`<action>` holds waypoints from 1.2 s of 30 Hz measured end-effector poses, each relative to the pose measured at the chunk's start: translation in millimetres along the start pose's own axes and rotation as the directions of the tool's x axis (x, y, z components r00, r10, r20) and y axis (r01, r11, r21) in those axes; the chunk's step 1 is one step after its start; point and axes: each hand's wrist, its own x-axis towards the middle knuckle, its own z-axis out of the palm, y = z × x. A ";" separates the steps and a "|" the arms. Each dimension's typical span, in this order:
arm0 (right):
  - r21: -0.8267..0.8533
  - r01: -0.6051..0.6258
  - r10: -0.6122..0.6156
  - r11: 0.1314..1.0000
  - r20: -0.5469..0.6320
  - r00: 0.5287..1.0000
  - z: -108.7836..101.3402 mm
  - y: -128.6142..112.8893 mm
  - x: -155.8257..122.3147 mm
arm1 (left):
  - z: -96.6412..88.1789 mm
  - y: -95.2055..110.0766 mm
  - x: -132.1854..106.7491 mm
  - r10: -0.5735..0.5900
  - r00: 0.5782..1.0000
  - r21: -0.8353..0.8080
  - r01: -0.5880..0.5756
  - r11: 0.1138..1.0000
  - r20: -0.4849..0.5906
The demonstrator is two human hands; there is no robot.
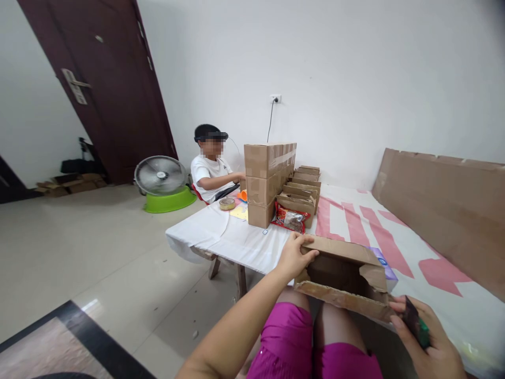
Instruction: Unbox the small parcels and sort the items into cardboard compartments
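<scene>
An open cardboard box [343, 273] lies at the near edge of the white-covered table [236, 237], its flaps spread. My left hand [294, 255] grips the box's left flap, fingers curled over the edge. At the box's right corner, my right hand [426, 342] is closed around a small dark and green object [416, 322] that I cannot name. A bluish packet [384, 263] lies just behind the box.
Taped cardboard boxes [268, 179] are stacked farther along the table, with open boxes [302, 192] and a red snack packet [291, 217] beside them. Another person [211, 171] sits at the far end. A large cardboard sheet [445, 205] leans at right. A fan [160, 176] stands on the floor.
</scene>
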 end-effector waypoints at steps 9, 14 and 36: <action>0.017 -0.089 0.089 0.996 0.035 0.995 -6.5 13.3 -0.2 | -8.7 13.3 10.3 -0.071 0.972 0.321 -0.004 0.947 0.222; 0.004 -0.236 0.236 0.972 0.013 0.972 -12.6 20.8 3.7 | -8.0 12.3 17.6 -0.097 0.968 0.377 0.002 0.926 0.233; 0.152 -0.501 0.483 0.852 0.140 0.864 23.4 51.1 15.7 | 2.4 4.0 46.7 -0.255 0.904 0.574 0.013 0.818 0.344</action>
